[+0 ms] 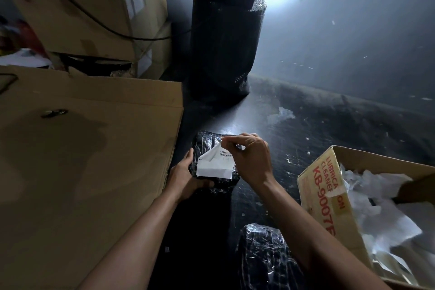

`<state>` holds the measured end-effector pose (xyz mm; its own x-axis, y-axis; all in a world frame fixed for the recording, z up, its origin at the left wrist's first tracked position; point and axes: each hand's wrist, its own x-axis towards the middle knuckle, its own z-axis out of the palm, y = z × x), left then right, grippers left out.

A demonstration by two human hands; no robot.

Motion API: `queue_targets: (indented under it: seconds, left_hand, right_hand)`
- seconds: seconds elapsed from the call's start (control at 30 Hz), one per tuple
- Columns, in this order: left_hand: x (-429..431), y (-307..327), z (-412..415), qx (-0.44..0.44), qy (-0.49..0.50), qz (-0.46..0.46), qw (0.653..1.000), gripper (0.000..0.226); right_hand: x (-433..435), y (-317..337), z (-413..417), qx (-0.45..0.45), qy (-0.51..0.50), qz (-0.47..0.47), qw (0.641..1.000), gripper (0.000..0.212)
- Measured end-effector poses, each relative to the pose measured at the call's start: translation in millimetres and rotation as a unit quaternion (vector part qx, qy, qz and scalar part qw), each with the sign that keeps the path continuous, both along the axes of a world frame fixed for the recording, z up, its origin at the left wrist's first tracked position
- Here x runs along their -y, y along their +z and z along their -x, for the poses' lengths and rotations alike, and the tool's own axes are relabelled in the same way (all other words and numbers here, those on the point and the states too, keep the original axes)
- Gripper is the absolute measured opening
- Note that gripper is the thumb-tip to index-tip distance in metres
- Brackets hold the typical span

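Over dark floor [306, 125], left hand [186, 176] grips black parcel [207, 141], right hand [249, 155] pinches white label [213, 169], print unreadable

The big flat cardboard box [82, 148] walls off my left side, just beside my left grip [186, 176]. On my right the open KB-9007 carton [324, 195] stands near. A second black wrapped parcel [263, 256] lies close below. Ahead, bare dark floor [294, 129] runs open to the tall black-wrapped roll [223, 42].

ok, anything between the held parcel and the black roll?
No. Head view shows only bare dark floor between parcel and roll.
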<state>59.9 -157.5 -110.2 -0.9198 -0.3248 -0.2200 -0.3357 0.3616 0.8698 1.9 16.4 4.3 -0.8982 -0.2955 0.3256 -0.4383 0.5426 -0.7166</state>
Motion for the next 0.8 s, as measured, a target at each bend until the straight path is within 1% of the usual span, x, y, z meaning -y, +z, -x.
queue_targets:
  seconds: [0.2,0.3,0.4,0.5,0.57,0.63,0.7,0.8]
  left_hand:
    - [-3.3,8.2,-1.5,-0.007,-0.003,0.014,1.0,0.142]
    - [-4.9,9.3,-3.2,-0.007,-0.006,0.02,1.0,0.144]
    - [-4.1,11.2,-3.7,-0.003,-0.011,0.029,1.0,0.153]
    - [-5.1,13.6,-3.5,0.01,-0.015,0.05,0.999,0.144]
    - [-6.1,12.8,-5.0,0.006,-0.02,0.071,0.997,0.137]
    - [-7.3,12.6,-6.6,0.004,-0.017,0.074,0.997,0.134]
    - [-7.5,14.4,-5.3,0.016,-0.017,0.083,0.996,0.135]
    - [-7.9,21.4,-3.3,0.029,-0.033,0.102,0.994,0.138]
  right_hand:
    - [-8.7,2.6,-4.9,0.008,-0.005,0.002,1.0,0.01]
    - [-10.7,1.9,-6.8,0.006,-0.007,0.01,1.0,0.01]
    - [-12.2,1.4,-10.8,0.022,-0.021,0.046,0.998,0.011]
    - [-13.2,2.9,-16.4,0.03,-0.03,0.074,0.996,0.012]
    - [-14.5,16.0,-14.0,0.034,-0.035,0.135,0.99,0.011]
    - [-16.0,37.0,-4.9,0.026,-0.043,0.165,0.985,0.009]
    - [-18.0,55.8,0.9,0.013,-0.036,0.142,0.989,0.007]
    - [-23.4,63.9,0.2,-0.021,-0.038,0.069,0.997,0.012]
